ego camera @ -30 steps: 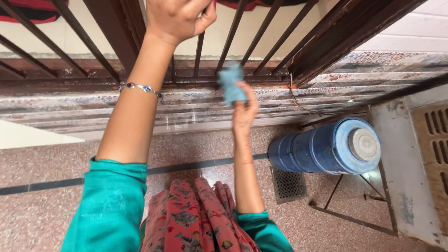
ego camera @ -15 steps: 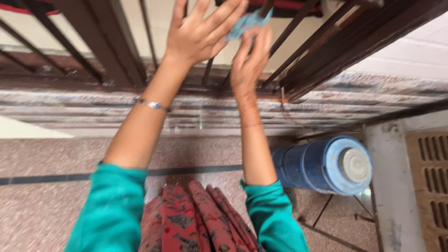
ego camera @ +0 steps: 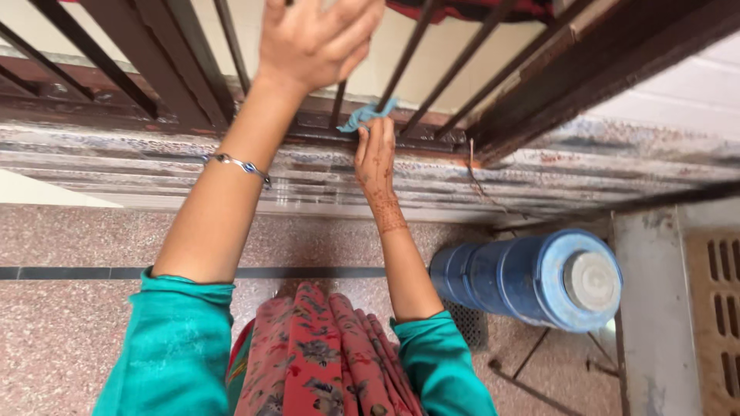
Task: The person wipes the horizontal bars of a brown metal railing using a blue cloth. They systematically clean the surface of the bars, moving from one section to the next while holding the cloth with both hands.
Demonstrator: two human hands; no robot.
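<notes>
My right hand (ego camera: 375, 156) presses a small light-blue cloth (ego camera: 364, 115) against the bottom rail of a dark brown metal window grille (ego camera: 193, 85), between two bars. Raised higher, my left hand (ego camera: 314, 38) rests against one bar of the grille with its fingers curled near it; whether it grips the bar I cannot tell. A silver bracelet (ego camera: 235, 163) sits on my left wrist. My sleeves are teal.
Below the grille runs a worn stone sill (ego camera: 539, 181). A blue water jar (ego camera: 539, 276) lies on a thin metal stand (ego camera: 532, 362) at the right, above a floor drain. A grey ledge with a vent (ego camera: 713, 285) is at the far right. The floor is speckled stone.
My right hand has dropped with the cloth from up among the bars to the bottom rail. My left hand stays high at the bars.
</notes>
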